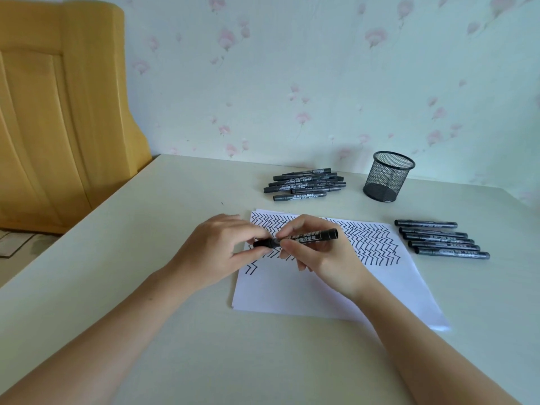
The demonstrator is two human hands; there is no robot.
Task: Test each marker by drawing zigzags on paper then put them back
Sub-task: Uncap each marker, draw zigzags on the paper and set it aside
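1. Over the middle of the paper (330,290), both hands meet around a single black marker (304,238), which lies roughly level, its length running left to right just above the sheet.
2. The left hand (216,252) has its fingers curled, pinching the marker's left end, the cap end, between thumb and fingertips.
3. The right hand (315,258) grips the barrel, its fingers wrapped over the printed label and the thumb pressed underneath; the marker's right end juts out past the knuckles.
4. Whether the cap is fully seated or partly pulled off cannot be told, as the fingers cover the join.
5. The paper, a thin stack of white sheets, lies flat on the pale counter (175,346); its far half is filled with rows of black zigzags (371,244), and a short zigzag stroke sits alone near the left edge.
6. Far from the person, beyond the paper, a loose pile of markers (305,184) lies on the counter.
7. To the right of that pile stands a black mesh pen cup (387,176), upright, near the wall.
8. Right of the paper, five more markers are laid side by side in a row of markers (441,239), each pointing left to right, apart from the sheet.
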